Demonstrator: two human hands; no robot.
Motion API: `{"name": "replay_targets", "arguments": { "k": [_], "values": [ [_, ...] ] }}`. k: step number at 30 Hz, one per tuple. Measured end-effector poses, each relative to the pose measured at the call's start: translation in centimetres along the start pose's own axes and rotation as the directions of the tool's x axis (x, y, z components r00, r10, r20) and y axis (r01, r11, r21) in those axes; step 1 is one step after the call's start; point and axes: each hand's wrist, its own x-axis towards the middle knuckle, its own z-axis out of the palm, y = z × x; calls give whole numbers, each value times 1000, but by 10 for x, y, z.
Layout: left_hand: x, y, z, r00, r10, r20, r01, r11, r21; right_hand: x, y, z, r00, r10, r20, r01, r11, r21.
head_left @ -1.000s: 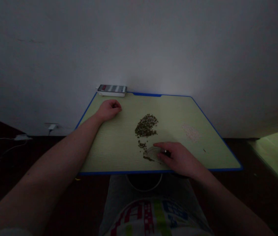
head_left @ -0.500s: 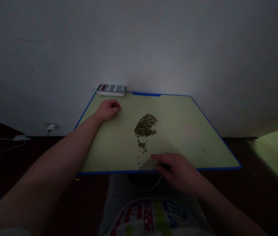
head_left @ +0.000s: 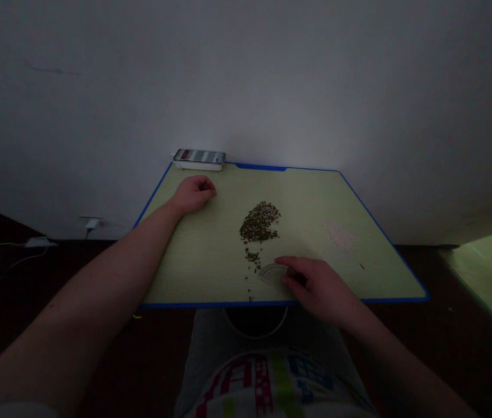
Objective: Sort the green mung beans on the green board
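Note:
My right hand [head_left: 318, 285] grips a clear, half-round protractor [head_left: 271, 274] between thumb and fingers, near the front of the tabletop. The protractor's curved edge points left, beside a short trail of small dark grains [head_left: 252, 256]. Beyond that trail lies the main pile of dark brownish grains [head_left: 260, 222], in the middle of the table. My left hand [head_left: 194, 193] rests on the tabletop at the left, fingers curled in and closed, with nothing visible in them. A scatter of pale grains [head_left: 339, 234] lies to the right.
The pale table [head_left: 202, 261] has a blue rim and stands against a wall. A phone [head_left: 199, 155] lies on a white box at the back left. Below the front edge, a dark round container [head_left: 257, 323] sits between my legs. One small brown sliver [head_left: 362, 266] lies at the right.
My right hand has lifted the protractor away from the front edge, moving it slightly right and farther onto the table. My left hand stays in place.

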Motion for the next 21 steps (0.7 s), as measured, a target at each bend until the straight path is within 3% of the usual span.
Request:
{"name": "replay_targets", "arguments": {
  "k": [6, 21],
  "values": [
    [0, 0, 0, 1000, 4, -4, -4, 1000, 7, -2, 1, -1, 998, 60, -4, -60, 998, 0],
    [0, 0, 0, 1000, 8, -3, -8, 1000, 16, 6, 3, 0, 995, 77, -60, -79, 996, -29]
  ]
}}
